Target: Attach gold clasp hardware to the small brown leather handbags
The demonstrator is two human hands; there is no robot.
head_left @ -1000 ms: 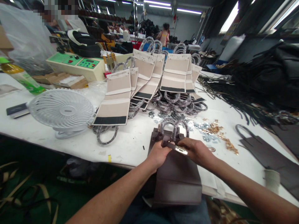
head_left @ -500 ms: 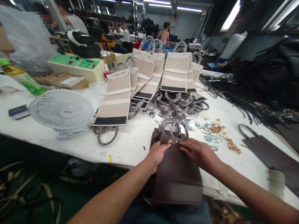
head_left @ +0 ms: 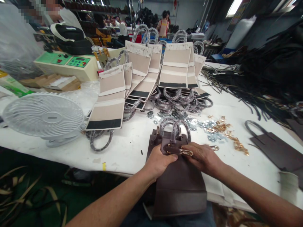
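A dark brown handbag point(head_left: 181, 189) stands in front of me at the table's edge, its two handles point(head_left: 175, 129) wrapped in clear plastic. My left hand point(head_left: 157, 162) grips the bag's upper left side, thumb lying across the front below a short dark strap point(head_left: 171, 148). At the strap's right end sits a gold-coloured metal fitting point(head_left: 187, 152). My right hand point(head_left: 201, 156) is closed at that fitting, its fingertips partly hidden behind the metal. Just beyond this hand, another gold-coloured metal piece point(head_left: 214, 148) lies on the table.
Beige-lined bag panels point(head_left: 109, 97) with wrapped handles are heaped across the white table point(head_left: 127, 151). A white fan point(head_left: 50, 118) stands left. Silver plates point(head_left: 189, 121) and gold fittings point(head_left: 239, 146) lie scattered. Another brown bag piece point(head_left: 272, 145) lies right, near black strips point(head_left: 236, 91).
The gold fitting on the strap now shows as an open loop further right, beside my right fingers. My left thumb has moved slightly lower on the bag. The camera view has shifted.
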